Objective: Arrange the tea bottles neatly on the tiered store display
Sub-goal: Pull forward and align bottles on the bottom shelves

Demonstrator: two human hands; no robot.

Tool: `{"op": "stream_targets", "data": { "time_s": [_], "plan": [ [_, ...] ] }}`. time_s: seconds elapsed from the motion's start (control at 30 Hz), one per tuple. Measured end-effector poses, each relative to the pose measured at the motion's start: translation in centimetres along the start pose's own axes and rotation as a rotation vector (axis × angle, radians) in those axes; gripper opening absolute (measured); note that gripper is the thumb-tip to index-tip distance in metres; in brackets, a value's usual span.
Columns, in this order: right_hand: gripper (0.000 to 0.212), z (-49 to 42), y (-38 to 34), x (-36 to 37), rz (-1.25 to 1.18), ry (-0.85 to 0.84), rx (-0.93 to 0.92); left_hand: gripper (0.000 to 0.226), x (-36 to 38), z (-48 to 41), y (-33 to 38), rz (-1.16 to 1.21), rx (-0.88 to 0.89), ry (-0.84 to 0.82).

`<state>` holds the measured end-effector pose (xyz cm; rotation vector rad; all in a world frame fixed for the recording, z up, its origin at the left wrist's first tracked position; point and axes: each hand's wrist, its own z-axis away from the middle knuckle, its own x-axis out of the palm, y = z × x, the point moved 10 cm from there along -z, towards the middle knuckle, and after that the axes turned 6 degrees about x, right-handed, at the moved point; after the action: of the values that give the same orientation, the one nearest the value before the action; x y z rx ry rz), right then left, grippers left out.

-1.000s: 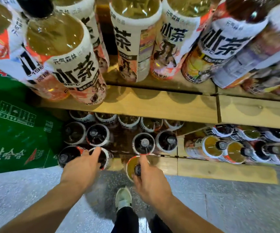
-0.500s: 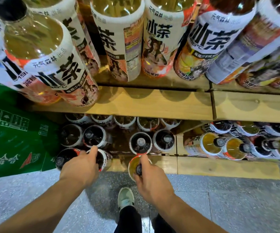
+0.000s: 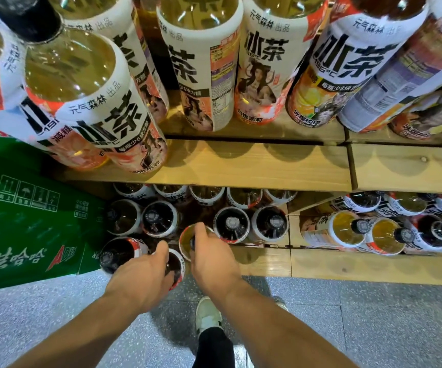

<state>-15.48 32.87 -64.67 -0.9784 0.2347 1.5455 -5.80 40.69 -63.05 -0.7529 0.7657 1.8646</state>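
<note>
Two hands down low, both busy. Nearest me, my shoe (image 3: 208,314) stands on the speckled floor (image 3: 374,328). My left hand (image 3: 145,277) curls over the top of a dark tea bottle (image 3: 176,264) at the front edge of the lower tier (image 3: 321,264), towards its left end, with the fingers wrapped round it. Just beside it, my right hand (image 3: 214,264) has thumb and fingers closed on the neck of a pale tea bottle (image 3: 185,240), a little further in from that edge. Whether its base sits on the wood I cannot tell. Another dark bottle (image 3: 116,253) stands at the front left corner, touching the one I hold. A green carton (image 3: 28,221) lies to the left. Behind my hands, four capped dark bottles (image 3: 232,225) stand in a row with a gap in the middle. Further back, more bottles run under the upper tier (image 3: 241,166). On top, big white-labelled tea bottles (image 3: 201,62) stand along its back.
</note>
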Motion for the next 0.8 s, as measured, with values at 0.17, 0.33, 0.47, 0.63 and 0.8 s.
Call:
{"op": "stream_targets", "data": {
  "time_s": [0.17, 0.33, 0.47, 0.63, 0.8],
  "plan": [
    [0.071, -1.4, -1.3, -1.2, -0.072, 0.003, 0.027, 0.029, -0.6, 0.9, 1.7, 0.01, 0.088, -0.009],
    [0.055, -1.9, -1.1, -2.2, -0.233, -0.018, 0.091, 0.026, -0.9, 1.2, 3.6, 0.065, 0.157, 0.004],
    [0.056, -1.6, -0.9, -2.8, -0.288, -0.022, 0.068, 0.045, -1.0, 1.2, 5.0, 0.081, 0.182, 0.023],
    [0.075, -0.6, 0.5, -3.7, -0.302, -0.086, -0.031, 0.047, -0.4, 0.8, 7.1, 0.108, 0.181, -0.02],
    [0.059, 3.0, 3.5, -3.6, -0.412, -0.12, -0.087, 0.04, 0.0, 0.4, 9.3, 0.214, 0.147, -0.085]
  ]
}}
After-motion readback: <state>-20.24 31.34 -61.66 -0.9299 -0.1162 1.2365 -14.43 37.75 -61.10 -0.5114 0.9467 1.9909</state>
